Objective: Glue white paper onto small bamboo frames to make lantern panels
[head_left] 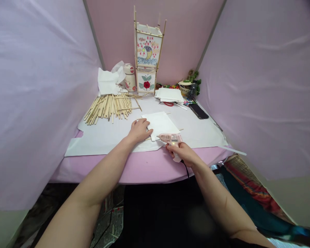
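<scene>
My right hand (183, 154) is wrapped round the handle of a pale pink glue gun (172, 138) with a small light glowing on it. The gun's nozzle points left, at the near edge of a white sheet (161, 124) lying on the table. Thin sticks (181, 130) poke out from beneath the sheet on several sides. My left hand (140, 131) rests flat on the sheet's left edge, fingers apart and pressing down. Whether the nozzle touches the sheet, I cannot tell. A black cord (186, 169) hangs from the gun over the table's front edge.
Left lies a pile of wooden sticks (108, 106), with white tissue (109, 82) behind. A decorated paper lantern (147, 51) stands at the back beside a bottle (130, 78). Right are stacked white sheets (169, 94), red-handled scissors (168, 103), a phone (198, 111) and a bowl (185, 88).
</scene>
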Demonstrator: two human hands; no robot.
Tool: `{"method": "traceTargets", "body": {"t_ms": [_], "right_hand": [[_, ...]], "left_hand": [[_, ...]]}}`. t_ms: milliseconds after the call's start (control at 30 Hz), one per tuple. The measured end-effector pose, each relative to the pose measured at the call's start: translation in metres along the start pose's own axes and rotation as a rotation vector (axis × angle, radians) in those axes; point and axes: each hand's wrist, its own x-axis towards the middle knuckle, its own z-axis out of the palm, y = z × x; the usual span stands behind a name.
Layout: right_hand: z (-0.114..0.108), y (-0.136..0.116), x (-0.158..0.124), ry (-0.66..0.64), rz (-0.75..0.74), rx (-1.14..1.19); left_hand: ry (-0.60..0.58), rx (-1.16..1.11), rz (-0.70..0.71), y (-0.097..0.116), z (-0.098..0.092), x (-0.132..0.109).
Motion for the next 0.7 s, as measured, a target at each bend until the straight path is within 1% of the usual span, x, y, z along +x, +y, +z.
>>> {"method": "traceTargets", "body": {"t_ms": [133, 300, 700], "right_hand": [[0.006, 0.002, 0.004, 0.042, -0.037, -0.205], [0.012, 0.003, 0.011, 0.1, -0.067, -0.347], [0.015, 0.003, 0.013, 0.109, -0.072, -0.404]], "left_hand": [[-0.005, -0.004, -0.011, 0.0, 0.001, 0.0], [-0.011, 0.005, -0.014, 0.0, 0.001, 0.0], [-0.019, 0.005, -0.015, 0.001, 0.002, 0.0]]}}
